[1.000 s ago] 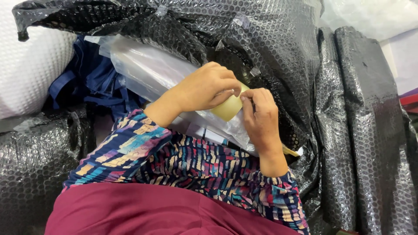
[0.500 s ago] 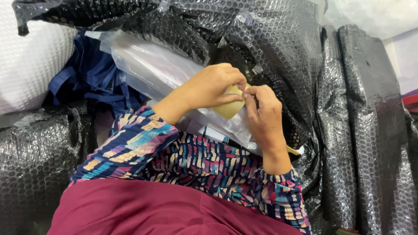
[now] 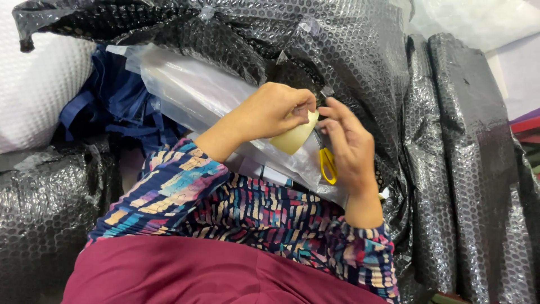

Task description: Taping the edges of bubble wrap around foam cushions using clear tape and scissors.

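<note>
Since a moment ago, yellow-handled scissors (image 3: pixel 327 163) show under the right hand (image 3: pixel 349 149), fingers loosely curled at the tape's edge. Left hand (image 3: pixel 270 112) grips the beige roll of packing tape (image 3: pixel 295 137) mid-frame; black bubble-wrap bundle (image 3: pixel 349 50) above looks unsealed yet.

My left hand (image 3: pixel 270 112) covers most of the tape roll (image 3: pixel 293 138); only its lower edge shows. Scissors (image 3: pixel 327 163): one yellow handle loop visible, blades hidden behind my right hand (image 3: pixel 351 149). Contents of the clear plastic bag (image 3: pixel 197 93) unreadable. Black bubble wrap (image 3: pixel 360 50) runs off the frame.
</note>
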